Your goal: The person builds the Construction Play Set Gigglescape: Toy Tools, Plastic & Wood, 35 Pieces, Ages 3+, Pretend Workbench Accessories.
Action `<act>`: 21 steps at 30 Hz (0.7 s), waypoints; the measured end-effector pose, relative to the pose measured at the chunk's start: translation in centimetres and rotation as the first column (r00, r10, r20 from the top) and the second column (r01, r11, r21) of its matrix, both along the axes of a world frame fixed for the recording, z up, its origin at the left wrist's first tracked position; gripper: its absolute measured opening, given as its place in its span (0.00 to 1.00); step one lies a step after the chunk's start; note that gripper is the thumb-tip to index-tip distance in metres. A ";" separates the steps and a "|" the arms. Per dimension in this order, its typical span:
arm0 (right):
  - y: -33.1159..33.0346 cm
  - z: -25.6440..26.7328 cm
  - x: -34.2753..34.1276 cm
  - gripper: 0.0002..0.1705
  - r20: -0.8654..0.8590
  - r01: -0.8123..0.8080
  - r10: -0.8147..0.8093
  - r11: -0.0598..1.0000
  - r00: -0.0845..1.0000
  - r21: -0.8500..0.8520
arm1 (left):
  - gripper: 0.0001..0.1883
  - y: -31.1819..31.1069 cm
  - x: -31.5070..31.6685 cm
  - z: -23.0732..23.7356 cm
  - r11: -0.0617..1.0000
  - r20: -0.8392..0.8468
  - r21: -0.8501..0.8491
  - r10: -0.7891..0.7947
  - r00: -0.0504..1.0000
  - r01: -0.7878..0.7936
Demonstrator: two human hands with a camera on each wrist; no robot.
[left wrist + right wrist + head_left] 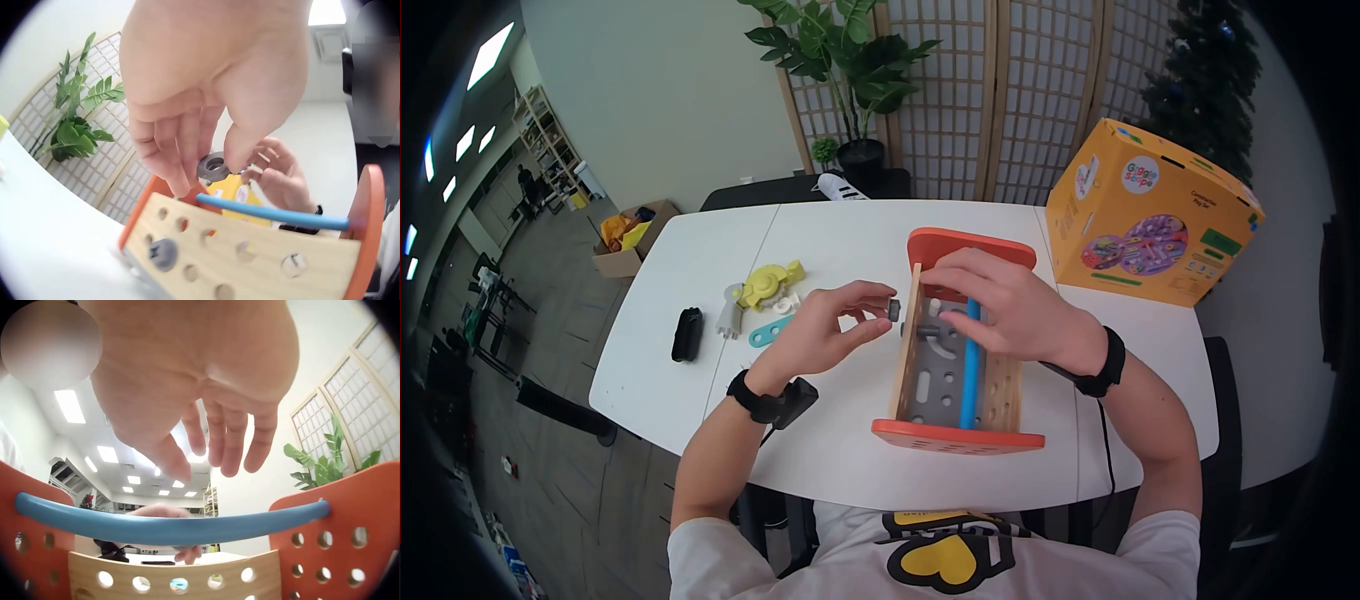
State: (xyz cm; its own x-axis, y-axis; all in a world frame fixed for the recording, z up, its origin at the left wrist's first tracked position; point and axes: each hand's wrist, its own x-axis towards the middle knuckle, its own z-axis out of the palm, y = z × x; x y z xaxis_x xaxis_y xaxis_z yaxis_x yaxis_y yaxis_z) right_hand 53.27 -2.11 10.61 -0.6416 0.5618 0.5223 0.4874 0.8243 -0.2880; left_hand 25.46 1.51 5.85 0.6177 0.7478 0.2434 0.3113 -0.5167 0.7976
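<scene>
The left hand [825, 325] holds a small gray nut [894, 310] in a pinch, with the thumb on one side and the fingers on the other. The nut is just left of the toy workbench [958, 437] and is not on any bolt. The toy workbench stands on the white table [840, 440], in front of the person and a little to the right. It has a red end on the near side and a red end on the far side, and wooden sides between them.

The right hand [1015, 305] is over the far part of the workbench. It grips nothing, and its fingers hang loose and bent a little, near the blue rod [971, 375]. It is hard to tell if any finger touches the wood.

The blue rod goes from one red end to the other. Under it is a gray board [934, 392] with round holes and long slots. A gray bolt [164, 254] sits in a hole in the left wooden side [215, 257] and pokes out.

On the left of the table lie a yellow-green toy piece [766, 286], a pale gray toy piece [729, 315], a blue strip [770, 332] with holes, and a black case [688, 334]. A big orange box [1155, 215] with pictures on it stands on the far right. Past the table's far edge is a green plant [880, 70] in a black pot.
</scene>
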 end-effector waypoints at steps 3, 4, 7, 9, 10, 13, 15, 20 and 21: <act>-0.2 -0.7 -1.0 0.22 0.006 -0.017 0.017 0.995 1.000 0.097 | 0.20 -0.3 1.4 1.1 0.983 0.198 -0.140 -0.090 0.976 0.119; -0.2 -0.8 -1.2 0.19 0.000 -0.027 0.027 0.990 1.000 0.135 | 0.20 -0.5 1.7 1.6 0.978 0.213 -0.163 -0.097 0.972 0.133; -0.2 -1.3 -1.0 0.15 -0.014 -0.017 0.020 0.985 1.000 0.173 | 0.20 -0.8 2.6 2.3 0.963 0.258 -0.215 -0.105 0.960 0.163; -0.3 -1.4 -0.9 0.15 -0.013 0.004 -0.002 0.983 1.000 0.181 | 0.20 -0.9 3.0 1.7 0.959 0.288 -0.230 -0.094 0.953 0.164; -0.3 -1.4 -0.8 0.15 -0.013 0.015 -0.013 0.983 1.000 0.185 | 0.19 -0.7 2.9 1.4 0.970 0.255 -0.207 -0.069 0.964 0.124; -1.5 -0.6 -0.3 0.16 -0.097 0.093 -0.088 0.994 0.991 0.056 | 0.16 0.5 2.7 0.2 0.992 0.112 -0.126 0.043 0.993 -0.029; -2.2 0.0 0.6 0.14 -0.198 0.185 -0.211 0.972 0.957 -0.142 | 0.15 1.4 2.2 -1.1 0.983 -0.026 -0.044 0.178 0.984 -0.179; -2.2 -1.6 4.3 0.11 -0.416 0.070 -0.508 0.692 0.754 -0.719 | 0.22 1.3 2.0 -3.4 0.975 -0.122 -0.149 0.147 0.982 -0.165; -2.4 -1.8 4.5 0.11 -0.417 0.033 -0.533 0.643 0.736 -0.765 | 0.23 1.1 2.1 -3.6 0.972 -0.143 -0.157 0.153 0.978 -0.175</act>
State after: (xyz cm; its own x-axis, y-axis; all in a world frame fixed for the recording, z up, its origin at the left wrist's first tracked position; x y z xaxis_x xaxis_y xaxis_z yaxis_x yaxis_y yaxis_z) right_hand 57.78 -4.53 8.78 -0.1010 0.9904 0.0941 0.1913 0.1121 -0.9751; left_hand 27.58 2.59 2.25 0.5011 0.8648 0.0318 0.4868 -0.3121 0.8158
